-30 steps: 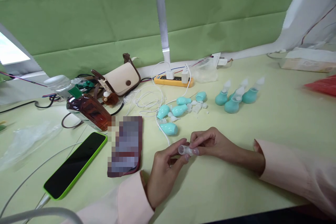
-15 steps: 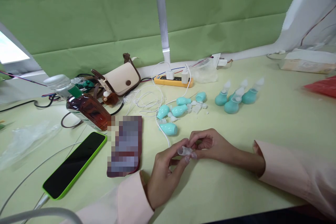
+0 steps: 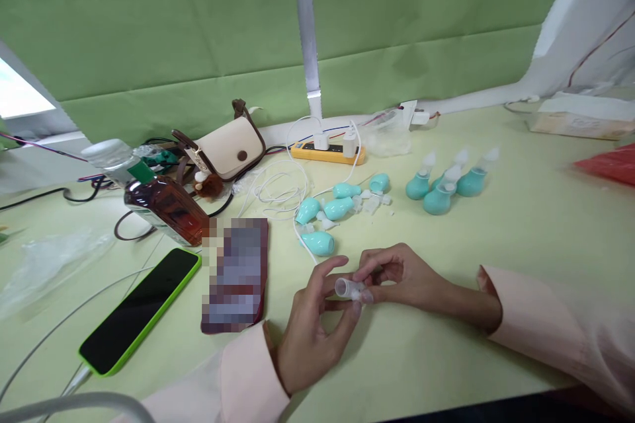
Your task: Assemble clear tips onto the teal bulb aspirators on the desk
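Nearest, the left hand (image 3: 310,344) curves beside a clear tube (image 3: 346,288), index finger raised, thumb at the tube's near side; whether it shares the grip cannot be told. The right hand (image 3: 404,277) pinches the tube's right end between thumb and fingers above the table (image 3: 421,357), the open mouth facing left. Beyond lie five loose turquoise bulbs (image 3: 319,243) among small translucent pieces; farther right stand four nozzle-topped bulbs (image 3: 438,199). Behind these, a yellow power strip (image 3: 301,153) lies before green cloth (image 3: 421,13).
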Demonstrator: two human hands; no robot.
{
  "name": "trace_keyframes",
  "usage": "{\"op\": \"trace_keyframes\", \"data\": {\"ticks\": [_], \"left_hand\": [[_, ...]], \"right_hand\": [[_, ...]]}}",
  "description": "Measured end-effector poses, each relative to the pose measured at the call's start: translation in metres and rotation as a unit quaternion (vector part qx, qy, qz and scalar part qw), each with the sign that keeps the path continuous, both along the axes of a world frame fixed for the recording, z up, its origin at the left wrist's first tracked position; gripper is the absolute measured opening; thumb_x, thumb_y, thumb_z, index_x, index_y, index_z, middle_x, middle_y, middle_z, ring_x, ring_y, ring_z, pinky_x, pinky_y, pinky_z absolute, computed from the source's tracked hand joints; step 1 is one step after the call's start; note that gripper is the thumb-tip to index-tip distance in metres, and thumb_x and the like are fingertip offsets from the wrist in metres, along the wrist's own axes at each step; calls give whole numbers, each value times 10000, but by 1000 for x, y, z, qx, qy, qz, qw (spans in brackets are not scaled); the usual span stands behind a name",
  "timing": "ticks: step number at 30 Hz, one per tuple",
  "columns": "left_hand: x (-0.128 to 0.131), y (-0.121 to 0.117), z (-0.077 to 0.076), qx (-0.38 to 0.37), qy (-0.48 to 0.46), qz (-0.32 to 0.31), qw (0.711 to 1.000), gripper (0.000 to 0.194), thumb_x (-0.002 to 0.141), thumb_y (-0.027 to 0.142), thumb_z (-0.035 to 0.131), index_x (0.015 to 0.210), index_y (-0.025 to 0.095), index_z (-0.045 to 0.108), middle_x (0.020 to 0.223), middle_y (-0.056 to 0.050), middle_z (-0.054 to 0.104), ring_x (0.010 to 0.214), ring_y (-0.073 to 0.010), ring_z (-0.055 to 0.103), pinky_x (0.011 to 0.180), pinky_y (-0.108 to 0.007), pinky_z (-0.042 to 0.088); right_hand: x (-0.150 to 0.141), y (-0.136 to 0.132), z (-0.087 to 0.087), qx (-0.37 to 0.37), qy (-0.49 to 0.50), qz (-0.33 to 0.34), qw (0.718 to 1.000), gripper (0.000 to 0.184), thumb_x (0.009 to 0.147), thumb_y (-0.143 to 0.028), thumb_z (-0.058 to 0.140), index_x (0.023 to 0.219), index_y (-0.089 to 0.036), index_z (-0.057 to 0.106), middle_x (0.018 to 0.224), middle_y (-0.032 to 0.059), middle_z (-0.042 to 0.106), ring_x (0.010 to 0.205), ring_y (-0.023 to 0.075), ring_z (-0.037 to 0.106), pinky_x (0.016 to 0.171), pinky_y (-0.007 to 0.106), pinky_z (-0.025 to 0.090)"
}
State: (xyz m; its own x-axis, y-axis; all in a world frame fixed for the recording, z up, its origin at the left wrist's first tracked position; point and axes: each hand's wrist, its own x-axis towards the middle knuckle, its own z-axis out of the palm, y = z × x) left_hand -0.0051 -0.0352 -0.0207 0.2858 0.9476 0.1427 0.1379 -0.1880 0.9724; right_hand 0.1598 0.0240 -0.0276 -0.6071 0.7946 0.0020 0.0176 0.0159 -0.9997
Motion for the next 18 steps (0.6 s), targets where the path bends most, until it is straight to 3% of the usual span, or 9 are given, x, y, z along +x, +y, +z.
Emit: {"op": "trace_keyframes", "data": {"ticks": [5,10,18], "left_hand": [[0,0,-2,8,8,-3,1000,393,792,152,467,1143,242,315,958,-48,598,897,-166,562,774,-279,461],[0,0,-2,8,9,9,1000,302,782,159,486,1065,224,402,974,-49,578,854,-150,558,753,-254,459],[-1,1,2,-27,-40,-3,999,347,794,144,469,1075,230,285,818,-15,579,742,-115,528,674,-223,431]], "right_hand": [[-1,-5,1,42,-17,-21,999,197,579,-247,690,746,-154,643,698,10,550,608,97,473,555,224,391],[-2,-5,-1,27,7,-28,999,171,575,-214,692,726,-146,651,649,3,540,593,94,475,532,221,375],[-3,-2,-4,34,13,-24,999,155,565,-158,694,717,-161,666,636,0,541,573,89,493,528,222,381]]}}
